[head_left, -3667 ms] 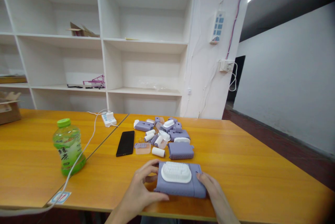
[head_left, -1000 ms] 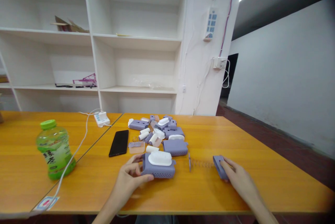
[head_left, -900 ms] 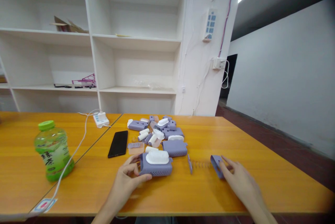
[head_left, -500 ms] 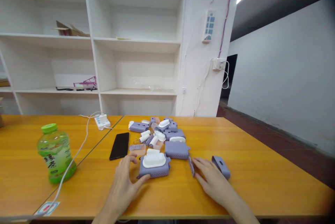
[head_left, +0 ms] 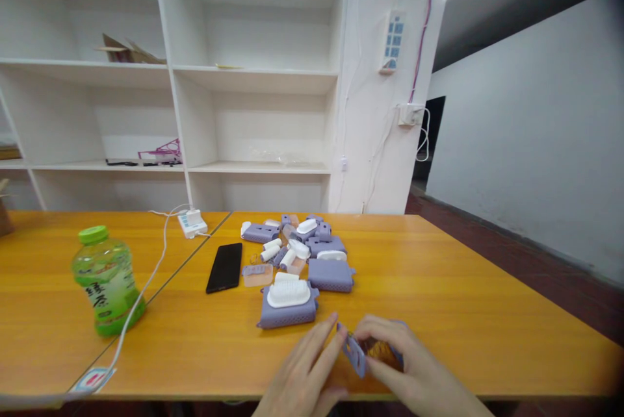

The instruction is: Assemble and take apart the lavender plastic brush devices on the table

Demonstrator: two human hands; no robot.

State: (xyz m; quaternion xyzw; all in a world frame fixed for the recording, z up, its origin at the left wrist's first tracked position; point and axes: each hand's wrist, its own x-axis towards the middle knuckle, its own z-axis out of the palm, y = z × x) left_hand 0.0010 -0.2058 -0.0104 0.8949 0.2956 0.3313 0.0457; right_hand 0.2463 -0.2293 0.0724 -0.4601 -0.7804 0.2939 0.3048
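Note:
My right hand (head_left: 409,368) is near the table's front edge, its fingers curled around a small purple part with a metal spring (head_left: 374,347). The purple end plate (head_left: 353,354) of that part sticks out to the left. My left hand (head_left: 305,375) lies beside it with fingers stretched out, their tips against the plate. Just beyond my hands a purple perforated case topped by a white brush (head_left: 287,304) rests on the table, with neither hand on it.
A pile of purple and white parts (head_left: 302,245) lies farther back, with a black phone (head_left: 225,266) to its left. A green bottle (head_left: 108,280) stands at the left by a white cable and power strip (head_left: 192,223). White shelves (head_left: 175,112) rise behind the wooden table (head_left: 463,287).
Both hands pulled the purple case apart; my right hand drew off an end piece with a spring. My left hand let go of the case, and both hands now meet at the spring part.

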